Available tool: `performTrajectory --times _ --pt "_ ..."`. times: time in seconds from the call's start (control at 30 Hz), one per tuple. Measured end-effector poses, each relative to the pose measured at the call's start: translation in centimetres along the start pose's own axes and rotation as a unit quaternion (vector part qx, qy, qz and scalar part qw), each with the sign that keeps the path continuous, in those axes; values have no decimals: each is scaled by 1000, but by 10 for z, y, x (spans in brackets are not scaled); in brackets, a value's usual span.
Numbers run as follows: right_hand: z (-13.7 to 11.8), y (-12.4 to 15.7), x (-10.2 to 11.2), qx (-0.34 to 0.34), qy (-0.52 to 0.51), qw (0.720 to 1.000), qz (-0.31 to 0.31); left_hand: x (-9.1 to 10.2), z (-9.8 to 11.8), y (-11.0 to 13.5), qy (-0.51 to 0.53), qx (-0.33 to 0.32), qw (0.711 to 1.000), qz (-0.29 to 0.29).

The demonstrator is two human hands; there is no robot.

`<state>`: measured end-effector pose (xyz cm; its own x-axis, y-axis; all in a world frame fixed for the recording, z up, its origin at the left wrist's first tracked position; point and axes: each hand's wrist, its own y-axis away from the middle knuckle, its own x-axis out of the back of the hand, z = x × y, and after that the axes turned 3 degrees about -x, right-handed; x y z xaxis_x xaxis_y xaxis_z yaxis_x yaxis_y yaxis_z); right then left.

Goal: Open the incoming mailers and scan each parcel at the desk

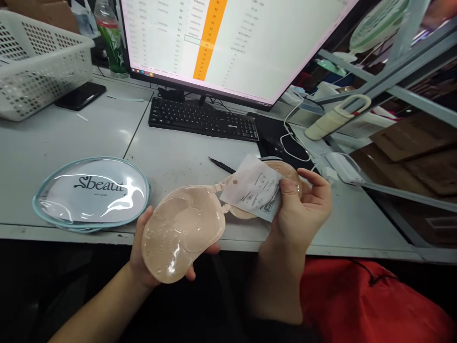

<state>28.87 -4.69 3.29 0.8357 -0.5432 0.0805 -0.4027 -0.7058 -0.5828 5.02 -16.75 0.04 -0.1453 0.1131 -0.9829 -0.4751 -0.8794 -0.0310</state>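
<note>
On the left, an oval clear-plastic pouch with pale blue edging and dark lettering (91, 190) lies flat near the desk's front edge, apart from both hands; leaving it there gives the work room.

The left hand (139, 259) cradles a glossy beige moulded cup with a smooth, bubble-flecked lining (182, 228), fingers spread around its underside and the lining facing up, just over the edge of the grey-white desk (171, 164). This broad support suits a soft, curved piece; fingertips are better off the shiny lining, which looks likely to mark or stick.

Next come small beige strap loops (217, 188), running from the cup towards the matching side. They call for slack, so the two sides should move together. A slim black pen (221, 165) lies behind them.

Farther right, the right hand (303, 205) pinches a thin white printed paper slip (253, 188) at its right side under the thumb. The slip partly covers a second glossy beige cup (285, 169), which the fingers seem to steady; the exact hold behind is hidden. A light pinch, with the print flat and clear of the thumb, should avoid creasing the paper.
</note>
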Motion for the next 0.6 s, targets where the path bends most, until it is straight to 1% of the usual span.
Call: performTrajectory --times 0.07,0.1,0.2,0.27,0.33,0.47,0.6 --pt "-1 2 0 5 9 1000 -4 0 1 7 2 14 1000 24" --pt "-2 4 0 0 11 1000 -19 1 2 12 -2 18 999 41" --pt "-4 9 1 -40 0 993 -108 0 5 26 -48 17 995 88" --pt "-4 12 1 -60 -8 983 -171 -1 9 31 -89 24 991 101" --pt "-6 14 0 -62 -5 975 -215 -4 13 29 -124 46 987 96" --pt "-12 16 -3 -53 38 955 -290 -14 20 16 -161 122 978 59" --pt "-19 21 -5 -38 49 932 -358 -17 21 7 -169 164 969 72"
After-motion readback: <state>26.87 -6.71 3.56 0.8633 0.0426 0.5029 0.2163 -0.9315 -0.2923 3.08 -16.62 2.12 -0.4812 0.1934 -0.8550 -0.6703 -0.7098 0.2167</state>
